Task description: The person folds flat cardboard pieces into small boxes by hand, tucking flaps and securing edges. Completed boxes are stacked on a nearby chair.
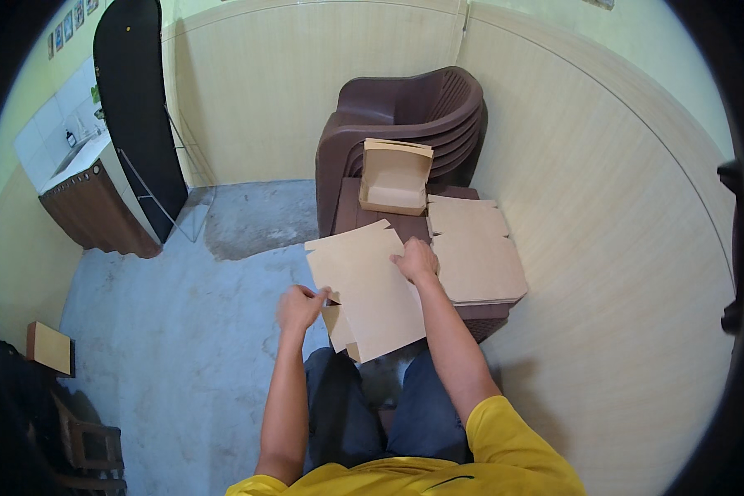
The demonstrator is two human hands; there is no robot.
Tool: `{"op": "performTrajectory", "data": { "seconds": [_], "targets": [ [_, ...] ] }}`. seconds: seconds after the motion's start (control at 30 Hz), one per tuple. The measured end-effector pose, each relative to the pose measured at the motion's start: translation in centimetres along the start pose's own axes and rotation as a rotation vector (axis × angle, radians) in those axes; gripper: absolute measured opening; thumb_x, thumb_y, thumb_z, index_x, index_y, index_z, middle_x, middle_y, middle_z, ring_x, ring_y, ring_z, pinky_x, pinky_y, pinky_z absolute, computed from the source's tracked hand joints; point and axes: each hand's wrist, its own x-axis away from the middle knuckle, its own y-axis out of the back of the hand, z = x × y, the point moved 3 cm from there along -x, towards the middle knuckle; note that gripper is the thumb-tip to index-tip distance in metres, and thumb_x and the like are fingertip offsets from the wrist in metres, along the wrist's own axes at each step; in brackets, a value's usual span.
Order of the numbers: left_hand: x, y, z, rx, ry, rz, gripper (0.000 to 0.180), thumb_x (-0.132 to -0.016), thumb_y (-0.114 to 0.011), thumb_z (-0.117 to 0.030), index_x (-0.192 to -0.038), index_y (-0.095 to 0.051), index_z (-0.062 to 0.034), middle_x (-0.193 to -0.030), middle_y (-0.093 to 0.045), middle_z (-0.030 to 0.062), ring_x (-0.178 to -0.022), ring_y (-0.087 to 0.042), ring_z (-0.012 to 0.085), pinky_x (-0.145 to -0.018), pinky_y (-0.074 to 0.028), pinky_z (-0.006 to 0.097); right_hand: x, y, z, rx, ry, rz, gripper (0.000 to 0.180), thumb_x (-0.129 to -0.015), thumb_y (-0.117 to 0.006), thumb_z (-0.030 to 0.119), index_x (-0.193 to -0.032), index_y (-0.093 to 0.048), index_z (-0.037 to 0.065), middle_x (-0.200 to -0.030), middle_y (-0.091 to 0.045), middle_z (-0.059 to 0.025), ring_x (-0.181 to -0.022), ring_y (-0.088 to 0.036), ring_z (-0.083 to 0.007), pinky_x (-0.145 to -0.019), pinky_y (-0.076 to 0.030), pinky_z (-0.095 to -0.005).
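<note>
A partly folded brown cardboard box blank (pixel 364 277) is held tilted above my lap, between my two hands. My left hand (pixel 300 309) pinches its left edge beside a notch, where a side flap (pixel 337 326) is bent under. Closed at the opposite edge, my right hand (pixel 417 261) grips the board near its upper right corner. Just to the right lies a stack of flat cardboard blanks (pixel 481 269). Beyond the held piece stands a folded cardboard box (pixel 395 180) with its lid up; its inside shows nothing in it.
The stack and box rest on a brown table (pixel 347 217). Behind are stacked brown plastic chairs (pixel 355 136) near the panelled wall (pixel 603 207). A tall black board (pixel 136 107) leans by a curtained sink counter (pixel 103 211) at left. A wooden chair (pixel 91 442) stands lower left.
</note>
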Motion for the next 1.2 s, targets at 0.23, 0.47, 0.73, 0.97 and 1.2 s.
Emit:
{"op": "performTrajectory", "data": {
  "seconds": [0.23, 0.47, 0.73, 0.97, 1.2],
  "targets": [
    [-3.1, -3.4, -8.4, 0.122, -0.491, -0.084, 0.027, -0.093, -0.079, -0.026, -0.108, -0.077, -0.003, -0.107, -0.077, 0.0178, -0.102, -0.075, 0.0388, -0.09, -0.059, 0.05, -2.1, -1.6, -0.3, -0.042, -0.044, -0.033, 0.066, -0.082, -0.095, 0.033, -0.132, -0.065, 0.003, -0.123, -0.076, -0.0235, -0.12, -0.072, -0.0411, -0.101, -0.058, -0.0504],
    [-8.7, -12.1, -11.5, 0.224, -0.723, 0.089, 0.038, -0.092, -0.074, -0.004, -0.129, -0.072, 0.0011, -0.131, -0.067, 0.0208, -0.125, -0.064, 0.042, -0.109, -0.053, 0.046, -1.7, -3.0, -1.3, -0.258, 0.099, -0.118, 0.049, -0.083, -0.089, 0.017, -0.125, -0.065, 0.009, -0.123, -0.076, -0.0171, -0.118, -0.072, -0.0403, -0.098, -0.056, -0.0549],
    [-8.4, -14.2, -11.4, 0.075, -0.754, -0.079, 0.032, -0.097, -0.069, -0.007, -0.127, -0.078, -0.0022, -0.12, -0.067, 0.0193, -0.114, -0.065, 0.0382, -0.102, -0.054, 0.047, -0.4, -4.4, -1.8, -0.355, 0.095, -0.369, 0.05, -0.084, -0.087, 0.009, -0.132, -0.073, 0.003, -0.115, -0.077, -0.0178, -0.112, -0.073, -0.0346, -0.096, -0.057, -0.0453],
    [-7.9, -13.5, -11.6, 0.148, -0.761, -0.101, 0.025, -0.105, -0.064, -0.015, -0.115, -0.082, -0.0009, -0.114, -0.067, 0.0173, -0.111, -0.065, 0.0368, -0.1, -0.054, 0.047, 0.3, -4.0, -1.5, -0.35, 0.288, -0.427, 0.043, -0.083, -0.082, 0.007, -0.126, -0.081, 0.01, -0.118, -0.078, -0.012, -0.114, -0.071, -0.0322, -0.096, -0.055, -0.0448],
    [-7.3, -13.0, -11.9, 0.115, -0.771, -0.114, 0.026, -0.104, -0.065, -0.015, -0.121, -0.079, -0.0015, -0.114, -0.067, 0.0184, -0.114, -0.064, 0.0387, -0.1, -0.054, 0.048, 0.5, -4.3, -1.8, -0.336, 0.334, -0.332, 0.049, -0.083, -0.077, 0.01, -0.13, -0.082, 0.02, -0.123, -0.08, -0.0071, -0.121, -0.068, -0.0298, -0.102, -0.05, -0.0502]
  ]
}}
